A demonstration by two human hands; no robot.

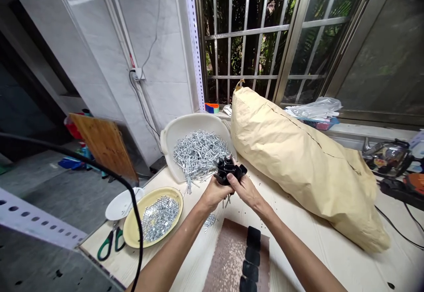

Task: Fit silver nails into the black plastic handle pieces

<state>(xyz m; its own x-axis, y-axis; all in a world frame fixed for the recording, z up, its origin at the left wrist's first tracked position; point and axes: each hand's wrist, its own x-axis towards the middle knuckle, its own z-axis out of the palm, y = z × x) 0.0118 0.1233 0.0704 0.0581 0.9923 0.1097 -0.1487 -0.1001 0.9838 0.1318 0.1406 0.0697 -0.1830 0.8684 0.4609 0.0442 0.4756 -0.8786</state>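
Observation:
A bunch of black plastic-looking pieces [228,168] is gripped between my left hand [212,192] and my right hand [244,189], with the right thumb pressed on top. Thin metal pins stick out below the bunch; their far ends are partly covered by my fingers. Just behind my hands, a white basin [195,120] lies tipped toward me with a heap of long silvery nails or pins [200,150] in it. On a brown board [223,256] nearer to me, several black rounded-square pads [253,239] lie in a row. Small shiny metal pieces [210,220] are scattered beside my left wrist.
Left of my arm stands a yellow bowl [129,237] of small metal pieces, beside a white plate [115,206] and green-handled scissors [106,245]. A large tan sack [298,164] fills the table's right back. A black cable [138,221] hangs across the left foreground.

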